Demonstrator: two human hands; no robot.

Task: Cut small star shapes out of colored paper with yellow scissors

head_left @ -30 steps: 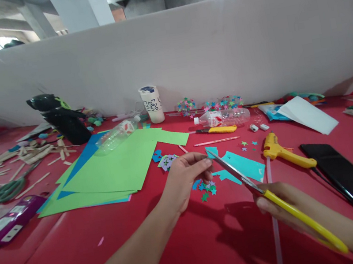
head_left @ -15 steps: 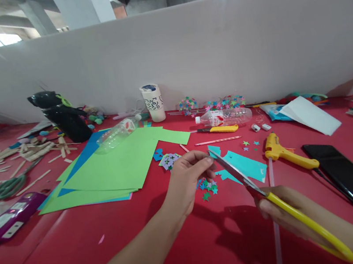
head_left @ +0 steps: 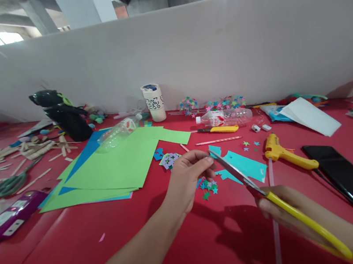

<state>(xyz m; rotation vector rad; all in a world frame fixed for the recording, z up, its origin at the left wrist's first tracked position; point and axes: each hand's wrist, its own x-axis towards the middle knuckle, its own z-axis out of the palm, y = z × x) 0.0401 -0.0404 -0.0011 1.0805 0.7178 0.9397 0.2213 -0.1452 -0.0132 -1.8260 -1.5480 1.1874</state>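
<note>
My right hand (head_left: 279, 209) grips a pair of scissors (head_left: 236, 172) with yellow handles, blades pointing up and left. The blades look nearly closed. Their tips reach the fingertips of my left hand (head_left: 189, 172), which is closed in a pinch. A small piece of turquoise paper (head_left: 214, 149) shows at those fingertips, partly covered by the blade tips. Under the blades lies a larger cut sheet of turquoise paper (head_left: 244, 165). Below my left fingers is a small heap of paper stars (head_left: 208, 186), blue, green and purple.
Green paper sheets (head_left: 108, 167) lie left, with a plastic bottle (head_left: 119, 134) on them. Behind my hands are a utility knife (head_left: 223, 129), another bottle (head_left: 226, 117) and a white tumbler (head_left: 154, 104). Right are a yellow glue gun (head_left: 287, 156) and a black phone (head_left: 347, 174).
Both hands and the scissors hold almost the same position. The view has shifted very slightly.
</note>
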